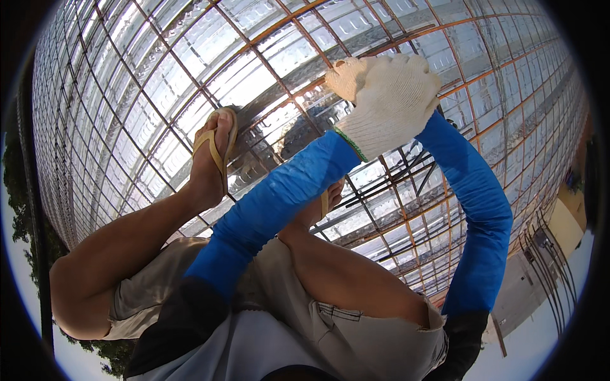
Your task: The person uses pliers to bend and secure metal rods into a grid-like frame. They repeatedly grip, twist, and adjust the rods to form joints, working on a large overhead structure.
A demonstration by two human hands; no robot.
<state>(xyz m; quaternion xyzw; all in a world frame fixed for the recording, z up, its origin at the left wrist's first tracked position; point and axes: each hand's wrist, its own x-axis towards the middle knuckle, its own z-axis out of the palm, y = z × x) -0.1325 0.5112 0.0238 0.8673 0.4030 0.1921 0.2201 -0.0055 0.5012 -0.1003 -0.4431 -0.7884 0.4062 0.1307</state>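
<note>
My left hand (391, 105), in a white knitted glove with a green hem, is over the rebar mesh (279, 79). Its fingers look curled in, and whatever they may hold is hidden. My right arm, in a blue sleeve (473, 181), bends round to the same spot. There my right hand is mostly covered by the left glove, so its fingers do not show. Several loose dark bars (410, 168) lie on the mesh just below the hands.
Rusty crossing bars stretch over shiny metal decking (244, 76). I squat on it; one foot wears a yellow flip-flop (219, 149). Upright bars (549, 273) stick up at the right edge beside a building (527, 292). A dark pole (35, 209) runs along the left, near trees.
</note>
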